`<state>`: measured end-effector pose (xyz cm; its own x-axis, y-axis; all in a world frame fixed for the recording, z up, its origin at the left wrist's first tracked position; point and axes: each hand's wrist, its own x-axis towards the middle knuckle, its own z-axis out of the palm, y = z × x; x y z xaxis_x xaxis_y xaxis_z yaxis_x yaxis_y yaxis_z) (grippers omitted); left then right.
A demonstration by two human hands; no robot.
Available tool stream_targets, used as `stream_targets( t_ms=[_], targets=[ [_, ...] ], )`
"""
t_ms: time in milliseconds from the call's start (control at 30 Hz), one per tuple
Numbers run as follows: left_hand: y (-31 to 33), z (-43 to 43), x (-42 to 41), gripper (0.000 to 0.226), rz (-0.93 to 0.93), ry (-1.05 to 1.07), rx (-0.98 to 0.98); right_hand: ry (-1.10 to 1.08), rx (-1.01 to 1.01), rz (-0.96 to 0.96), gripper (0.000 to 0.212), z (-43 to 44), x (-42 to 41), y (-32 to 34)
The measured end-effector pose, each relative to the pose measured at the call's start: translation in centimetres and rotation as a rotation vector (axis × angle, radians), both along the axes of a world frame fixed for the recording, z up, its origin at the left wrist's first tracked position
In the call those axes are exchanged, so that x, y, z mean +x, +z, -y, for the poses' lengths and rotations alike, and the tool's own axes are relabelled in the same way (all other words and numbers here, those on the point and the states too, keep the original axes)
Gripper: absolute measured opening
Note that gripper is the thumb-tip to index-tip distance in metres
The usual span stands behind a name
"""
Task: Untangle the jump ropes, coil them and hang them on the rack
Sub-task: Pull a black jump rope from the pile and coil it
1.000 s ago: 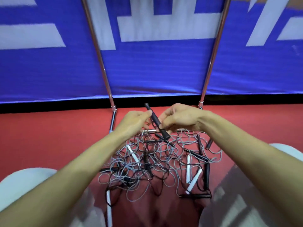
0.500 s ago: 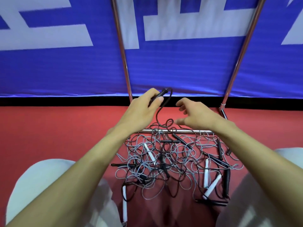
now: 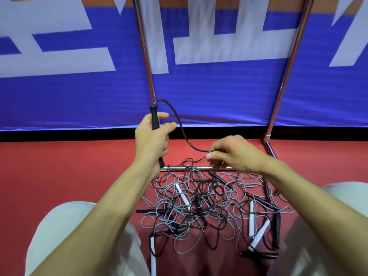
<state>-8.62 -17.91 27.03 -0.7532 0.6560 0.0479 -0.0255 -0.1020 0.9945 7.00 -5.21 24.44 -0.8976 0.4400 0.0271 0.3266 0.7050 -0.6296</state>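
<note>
A second ago both hands crowded one black handle low over the heap; now the left hand (image 3: pixel 152 140) has carried that black handle (image 3: pixel 154 118) up and to the left, fingers wrapped round its lower half so it stands nearly upright in front of the blue banner (image 3: pixel 219 92); the right hand (image 3: pixel 234 154), which was spread and reaching half a second back, has closed thumb and forefinger on the cord (image 3: pixel 180 125) and pinches it just above the far edge of the heap; between the two hands the cord arcs out of the handle's top and sags down to the pinch. The pile of jump ropes (image 3: pixel 199 204), black and grey loops with white handles (image 3: pixel 252 218) among them, lies on the red floor (image 3: pixel 69 176) between the person's knees, spilling over the rack (image 3: pixel 191 167) at its low cross bar; nothing I can see hangs on the uprights. I judge one rope is being singled out; the pinch can feed the cord clear, though below it the line runs into the knot, so snags look likely.
</note>
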Motion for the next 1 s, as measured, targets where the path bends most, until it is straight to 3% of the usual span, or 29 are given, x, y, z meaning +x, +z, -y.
stream_targets(
  t_ms=[100, 300, 567, 700, 800, 900, 1000],
  targets=[
    [-0.7, -0.3, 0.6, 0.018, -0.073, -0.08, -0.14, -0.153, -0.326, -0.268, 0.015, 0.6, 0.4, 1.5],
    [-1.9, -1.0, 3.5, 0.021, -0.464, -0.446, -0.311, -0.407, -0.681, -0.635, 0.022, 0.5, 1.1, 3.4],
    [-1.3, -1.2, 4.8, 0.024, -0.25, -0.617, -0.236, -0.493, -1.017, -0.845, 0.02, -0.5, 2.0, 4.3],
    [-0.9, -1.3, 5.1, 0.026, -0.193, -0.57, -0.154, -0.431, -1.023, -0.857, 0.02, -0.5, 1.6, 4.0],
    [-0.1, -1.2, 5.2, 0.026, 0.03, -0.464, -0.023, -0.392, -0.908, -0.793, 0.021, -0.5, 1.2, 3.8],
    [1.4, -1.1, 5.0, 0.026, 0.259, -0.358, 0.165, -0.398, -0.811, -0.604, 0.026, -0.3, 0.4, 2.7],
    [2.7, -0.8, 4.0, 0.024, 0.452, -0.287, 0.342, -0.202, -0.705, -0.31, 0.035, 0.5, -0.5, 1.1]
  ],
)
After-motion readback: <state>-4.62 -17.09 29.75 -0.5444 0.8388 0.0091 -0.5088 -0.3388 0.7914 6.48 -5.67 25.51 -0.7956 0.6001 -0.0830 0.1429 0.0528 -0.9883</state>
